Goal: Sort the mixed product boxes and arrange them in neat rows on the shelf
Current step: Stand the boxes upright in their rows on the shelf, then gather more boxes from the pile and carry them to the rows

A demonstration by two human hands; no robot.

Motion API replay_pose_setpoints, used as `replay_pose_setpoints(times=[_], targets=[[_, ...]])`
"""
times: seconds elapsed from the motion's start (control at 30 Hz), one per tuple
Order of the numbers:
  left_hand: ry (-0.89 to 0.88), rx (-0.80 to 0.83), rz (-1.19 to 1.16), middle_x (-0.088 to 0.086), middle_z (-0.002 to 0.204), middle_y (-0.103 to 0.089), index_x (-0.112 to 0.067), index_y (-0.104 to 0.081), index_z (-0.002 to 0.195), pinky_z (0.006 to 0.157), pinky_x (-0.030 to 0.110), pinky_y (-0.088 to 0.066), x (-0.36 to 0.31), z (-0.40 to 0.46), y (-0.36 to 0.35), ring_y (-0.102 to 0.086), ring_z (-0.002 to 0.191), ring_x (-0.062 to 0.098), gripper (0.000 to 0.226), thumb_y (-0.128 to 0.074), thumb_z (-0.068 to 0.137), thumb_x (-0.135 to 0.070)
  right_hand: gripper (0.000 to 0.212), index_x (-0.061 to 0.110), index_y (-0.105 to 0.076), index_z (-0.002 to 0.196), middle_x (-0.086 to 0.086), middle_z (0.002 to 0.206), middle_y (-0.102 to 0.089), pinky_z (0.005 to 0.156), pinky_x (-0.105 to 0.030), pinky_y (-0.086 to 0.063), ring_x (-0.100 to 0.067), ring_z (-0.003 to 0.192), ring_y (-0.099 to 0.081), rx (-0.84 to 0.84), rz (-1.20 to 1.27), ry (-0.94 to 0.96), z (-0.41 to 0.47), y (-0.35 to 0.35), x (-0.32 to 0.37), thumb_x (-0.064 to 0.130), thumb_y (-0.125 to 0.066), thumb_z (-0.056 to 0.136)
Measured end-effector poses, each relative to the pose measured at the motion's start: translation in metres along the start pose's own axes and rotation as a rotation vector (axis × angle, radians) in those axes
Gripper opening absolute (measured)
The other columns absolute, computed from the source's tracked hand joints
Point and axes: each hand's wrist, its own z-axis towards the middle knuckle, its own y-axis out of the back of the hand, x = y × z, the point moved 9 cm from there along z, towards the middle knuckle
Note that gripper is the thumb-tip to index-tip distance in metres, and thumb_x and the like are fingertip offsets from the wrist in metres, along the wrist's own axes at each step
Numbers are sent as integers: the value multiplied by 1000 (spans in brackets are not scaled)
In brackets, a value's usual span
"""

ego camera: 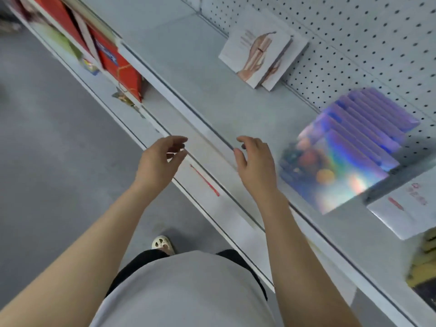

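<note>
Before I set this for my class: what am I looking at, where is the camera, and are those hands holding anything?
One picture, taken by a camera worn on a person's head, looking down. The left hand and right hand hover over the white metal shelf, fingers loosely curled, holding nothing. On it stand two white boxes printed with hands against the pegboard, and a row of shiny purple rainbow-foil boxes. Red boxes sit on a lower shelf.

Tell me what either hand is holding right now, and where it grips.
Nothing. The left hand and right hand hover loosely curled over the white shelf edge, holding nothing.
</note>
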Motion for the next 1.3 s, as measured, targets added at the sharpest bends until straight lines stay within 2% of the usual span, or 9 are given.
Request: replay_pose_setpoints(times=[0.07, 0.2, 0.37, 0.53, 0.87, 1.03, 1.17, 1.3], targets=[[44, -60, 25, -10, 104, -66, -25, -65, 117, 76, 0, -42, 25, 9, 45, -62, 89, -2, 26, -62, 93, -17, 27, 12, -61, 122, -9, 111, -65, 86, -38, -44, -30, 102, -56, 65, 36, 26, 11, -38, 34, 23, -53, 99], [133, -192, 28, -15, 94, -65, -23, -67, 113, 69, -1, -39, 71, 27, 126, -59, 81, -11, 23, -63, 92, -15, 29, 14, -58, 127, -6, 119, -62, 93, -35, -42, -24, 111, -53, 199, 80, 118, 41, -102, 108, 25, -48, 102], [234, -330, 41, -15, 91, -65, -26, -66, 110, 71, -1, -40, 122, 47, 197, -60, 81, -7, 22, -63, 91, -15, 30, 14, -58, 128, -8, 119, -62, 94, -38, -43, -27, 109, -54, 304, 100, 233, 91, -165, 184, 24, -49, 101], [339, -394, 60, -11, 93, -67, -24, -67, 113, 70, -3, -37, 167, 92, 247, -60, 80, -9, 22, -62, 92, -17, 30, 14, -58, 128, -7, 120, -62, 92, -39, -45, -26, 109, -54, 370, 100, 319, 151, -225, 239, 25, -49, 101], [390, -434, 77, -13, 97, -68, -28, -66, 111, 71, -3, -38, 203, 272, 343, -58, 82, -14, 21, -60, 93, -18, 29, 12, -59, 127, -6, 123, -61, 96, -38, -45, -25, 114, -52, 370, 185, 385, 349, -311, 324, 24, -51, 101], [394, -431, 95, -11, 98, -66, -25, -65, 114, 70, -4, -37, 213, 369, 390, -57, 82, -14, 22, -60, 94, -19, 30, 13, -60, 126, -8, 119, -62, 93, -35, -41, -27, 109, -52, 353, 167, 412, 455, -347, 367, 24, -49, 100], [361, -432, 98, -13, 98, -65, -27, -65, 113, 70, -3, -37, 229, 446, 430, -56, 81, -18, 21, -60, 93, -19, 30, 14, -57, 127, -7, 119, -61, 91, -39, -44, -27, 107, -52, 329, 133, 402, 529, -377, 393, 24, -50, 100], [301, -380, 108, -12, 99, -64, -26, -63, 117, 69, -4, -36, 245, 536, 472, -56, 83, -14, 23, -58, 95, -20, 34, 15, -56, 132, -6, 125, -59, 96, -36, -43, -24, 112, -51, 274, 116, 345, 605, -408, 417, 26, -48, 101]])
